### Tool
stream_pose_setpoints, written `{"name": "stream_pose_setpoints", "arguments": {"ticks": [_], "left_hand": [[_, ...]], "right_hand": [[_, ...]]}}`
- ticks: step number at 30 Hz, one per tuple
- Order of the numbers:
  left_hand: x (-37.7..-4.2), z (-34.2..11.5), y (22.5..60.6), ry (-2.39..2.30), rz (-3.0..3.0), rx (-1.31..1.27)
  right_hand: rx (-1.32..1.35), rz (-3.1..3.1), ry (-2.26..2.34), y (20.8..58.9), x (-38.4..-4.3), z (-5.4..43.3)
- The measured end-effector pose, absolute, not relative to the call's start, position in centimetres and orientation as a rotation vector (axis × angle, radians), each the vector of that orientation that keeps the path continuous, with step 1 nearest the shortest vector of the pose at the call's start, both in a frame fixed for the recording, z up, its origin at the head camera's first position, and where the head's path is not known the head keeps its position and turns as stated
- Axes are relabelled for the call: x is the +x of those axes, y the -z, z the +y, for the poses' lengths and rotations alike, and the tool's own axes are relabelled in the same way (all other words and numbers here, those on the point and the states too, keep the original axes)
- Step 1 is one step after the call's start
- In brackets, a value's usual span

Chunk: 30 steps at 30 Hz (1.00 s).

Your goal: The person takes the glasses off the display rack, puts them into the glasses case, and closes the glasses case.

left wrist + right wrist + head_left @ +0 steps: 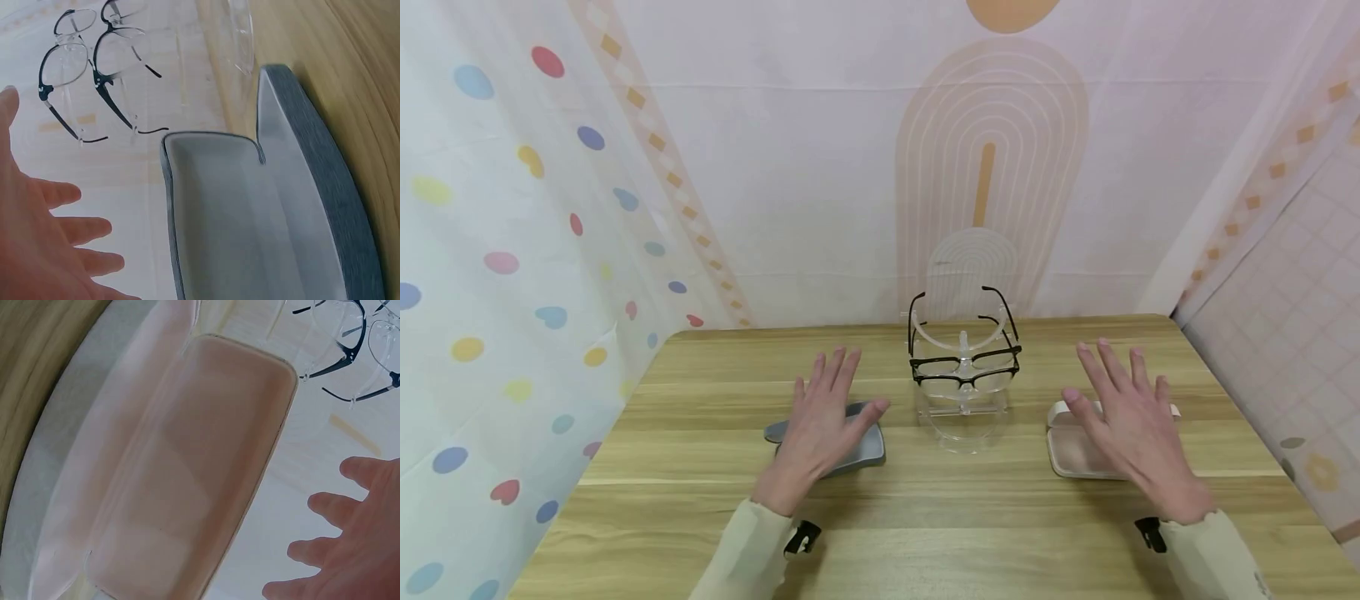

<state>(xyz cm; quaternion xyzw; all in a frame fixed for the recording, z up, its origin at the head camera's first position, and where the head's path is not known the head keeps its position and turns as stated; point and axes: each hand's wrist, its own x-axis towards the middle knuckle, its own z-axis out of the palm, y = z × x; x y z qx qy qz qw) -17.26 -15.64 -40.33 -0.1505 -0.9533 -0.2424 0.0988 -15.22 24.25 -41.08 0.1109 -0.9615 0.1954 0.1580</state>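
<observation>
My left hand (822,423) is spread with straight fingers over a grey glasses case (871,450), which it partly covers in the head view. The left wrist view shows that case (225,212) with its lid raised and nothing inside. On the other side, my right hand (1131,423) stretches its fingers above a white glasses case (1063,450); its pinkish inside (187,462) is bare in the right wrist view. Between the hands, a clear display stand (964,408) carries two pairs of dark-framed glasses, the upper pair (936,366) close above the lower pair (942,386). Neither hand holds anything.
Everything stands on a wood-grain table (970,533). A pale patterned curtain (805,167) hangs along its back edge, and a dotted one (512,333) runs down the left side. A dark strap piece (802,537) shows at the left wrist.
</observation>
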Motion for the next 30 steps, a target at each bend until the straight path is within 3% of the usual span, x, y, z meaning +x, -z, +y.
{"name": "stream_pose_setpoints", "arguments": {"ticks": [30], "left_hand": [[-18.4,-12.0,38.7,1.657,-2.441,-0.373]], "right_hand": [[0.366,-2.546,-1.011,39.6,-16.3,20.9]]}}
